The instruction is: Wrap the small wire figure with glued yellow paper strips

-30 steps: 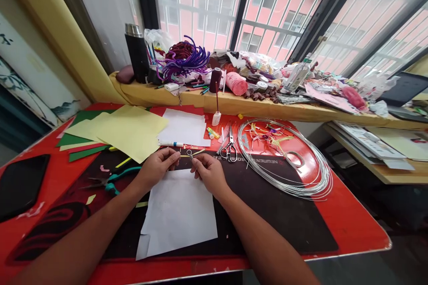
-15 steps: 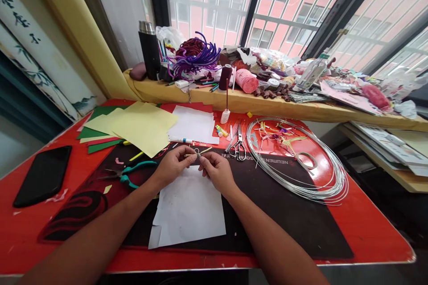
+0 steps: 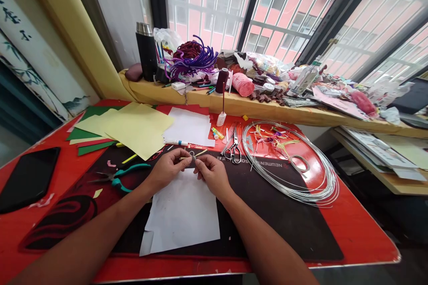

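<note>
Left hand [image 3: 167, 167] and right hand [image 3: 212, 171] pinch a looped wire [image 3: 193, 157]; paper sheet [image 3: 184, 216] at its six o'clock, teal-handled pliers [image 3: 117, 182] towards nine.

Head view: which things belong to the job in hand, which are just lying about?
Job in hand:
- small looped metal wire, held by left hand and right hand
- likely: teal-handled metal pliers, large silvery wire coil

Lying about, apparently:
- flat black phone
- black cylindrical silver-topped flask

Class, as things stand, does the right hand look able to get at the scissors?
Probably yes. The scissors lie just beyond and to the right of the right hand, handles toward the person, with nothing visible blocking the way. The hand would likely need to release the small wire loop first.
</note>
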A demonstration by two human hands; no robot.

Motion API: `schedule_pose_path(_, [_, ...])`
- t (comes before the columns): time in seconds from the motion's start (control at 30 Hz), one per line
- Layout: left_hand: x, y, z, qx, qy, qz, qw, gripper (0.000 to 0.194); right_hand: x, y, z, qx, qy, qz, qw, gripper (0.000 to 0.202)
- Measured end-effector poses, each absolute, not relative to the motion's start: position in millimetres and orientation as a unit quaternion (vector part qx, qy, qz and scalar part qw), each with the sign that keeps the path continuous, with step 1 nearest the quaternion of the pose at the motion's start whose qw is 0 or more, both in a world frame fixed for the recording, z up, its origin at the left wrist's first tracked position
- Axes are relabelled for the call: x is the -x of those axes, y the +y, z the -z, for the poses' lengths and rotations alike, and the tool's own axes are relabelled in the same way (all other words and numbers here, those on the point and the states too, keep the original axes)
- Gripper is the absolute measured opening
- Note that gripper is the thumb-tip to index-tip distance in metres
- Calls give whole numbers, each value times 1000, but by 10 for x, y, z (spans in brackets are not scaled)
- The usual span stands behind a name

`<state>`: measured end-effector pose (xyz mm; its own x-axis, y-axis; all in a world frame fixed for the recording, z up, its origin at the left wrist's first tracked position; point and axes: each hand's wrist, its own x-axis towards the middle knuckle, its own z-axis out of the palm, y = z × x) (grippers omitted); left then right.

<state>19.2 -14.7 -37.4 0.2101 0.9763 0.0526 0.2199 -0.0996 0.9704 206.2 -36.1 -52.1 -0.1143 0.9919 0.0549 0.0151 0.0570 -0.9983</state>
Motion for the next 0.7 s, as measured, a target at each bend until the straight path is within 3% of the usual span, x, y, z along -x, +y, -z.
schedule_pose_path(0.7, [-113, -81, 360, -526, 492, -459, 520, 67, -2049, -324, 524, 468, -519, -512, 501, 21])
